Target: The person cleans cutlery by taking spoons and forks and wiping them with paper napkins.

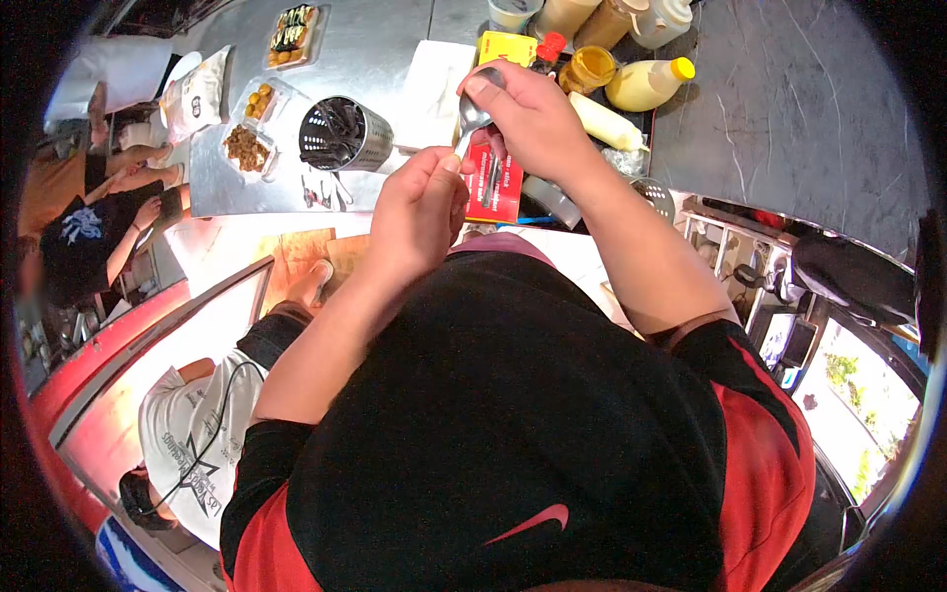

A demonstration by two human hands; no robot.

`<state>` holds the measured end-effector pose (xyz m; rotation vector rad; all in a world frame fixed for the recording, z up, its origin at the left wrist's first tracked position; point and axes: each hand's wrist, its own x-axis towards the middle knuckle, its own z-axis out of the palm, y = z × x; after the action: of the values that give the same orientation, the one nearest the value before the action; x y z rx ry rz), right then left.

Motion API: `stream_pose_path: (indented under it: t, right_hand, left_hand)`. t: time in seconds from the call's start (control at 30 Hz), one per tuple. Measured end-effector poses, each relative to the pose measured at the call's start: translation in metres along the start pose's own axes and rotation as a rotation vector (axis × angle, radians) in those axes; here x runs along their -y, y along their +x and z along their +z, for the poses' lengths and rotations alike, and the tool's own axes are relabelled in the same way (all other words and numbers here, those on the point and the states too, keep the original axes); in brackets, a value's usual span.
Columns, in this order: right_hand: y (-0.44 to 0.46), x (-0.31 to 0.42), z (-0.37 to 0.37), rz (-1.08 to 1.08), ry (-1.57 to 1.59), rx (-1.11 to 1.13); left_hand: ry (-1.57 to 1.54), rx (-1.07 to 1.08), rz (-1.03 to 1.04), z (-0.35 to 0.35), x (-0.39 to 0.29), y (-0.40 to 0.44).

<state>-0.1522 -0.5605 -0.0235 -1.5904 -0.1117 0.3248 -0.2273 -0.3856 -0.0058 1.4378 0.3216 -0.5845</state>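
A metal spoon [475,115] is held up between both hands over the near edge of the counter. My left hand [419,205] is closed, pinching the lower part of its handle between thumb and curled fingers. At the bowl end, my right hand [533,116] has its thumb on the metal and its fingers wrapped behind. Just below the hands lies a red box [506,192], partly covered by them. To the left stands a perforated metal canister [373,138] packed with black utensils, whose exact kind I cannot make out.
Several sauce bottles stand behind, including a yellow-capped bottle [646,85] and a mustard-coloured jar [590,69]. Food trays, such as one with rolls [293,37] and one with crumbly brown food [245,148], sit left. A person in a white shirt [197,434] is nearby; others are farther left.
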Motion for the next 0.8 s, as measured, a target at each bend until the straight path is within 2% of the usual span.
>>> stream_pose_path:
  t: [0.03, 0.13, 0.2, 0.27, 0.37, 0.4, 0.47, 0.57, 0.67, 0.77, 0.8]
  right_hand:
    - [0.002, -0.002, 0.002, -0.026, -0.001, -0.025]
    - [0.007, 0.0, -0.015, 0.101, 0.094, -0.05]
    - [0.013, -0.012, -0.031, 0.055, 0.149, -0.125]
    - [0.01, -0.021, -0.047, 0.15, 0.149, -0.106]
    - [-0.014, -0.039, -0.036, 0.184, 0.098, 0.139]
    - [-0.03, -0.035, -0.027, 0.259, 0.028, 0.215]
    - [-0.048, -0.049, -0.008, 0.239, 0.126, 0.35]
    - [-0.053, -0.051, 0.022, 0.225, 0.419, 0.291]
    - [-0.044, -0.054, 0.013, 0.287, 0.421, 0.323]
    - [-0.05, -0.04, -0.006, 0.39, 0.427, 0.336]
    - [-0.05, -0.042, -0.008, 0.327, 0.455, 0.297]
  left_hand:
    - [0.002, -0.003, 0.003, -0.002, 0.001, 0.0]
    - [0.012, -0.006, 0.009, -0.008, 0.006, -0.002]
    - [0.028, 0.006, 0.014, -0.013, 0.008, -0.005]
    - [-0.019, 0.001, 0.015, -0.016, 0.016, -0.003]
    - [-0.044, 0.039, 0.017, -0.014, 0.023, 0.0]
    - [-0.044, 0.06, 0.016, -0.012, 0.025, 0.001]
    - [0.06, 0.123, 0.119, -0.011, 0.038, 0.009]
    - [0.248, 0.184, 0.266, -0.001, 0.05, 0.018]
    - [0.304, 0.227, 0.237, 0.004, 0.046, 0.022]
    - [0.3, 0.381, 0.174, 0.0, 0.035, 0.032]
    - [0.36, 0.374, 0.268, -0.003, 0.032, 0.037]
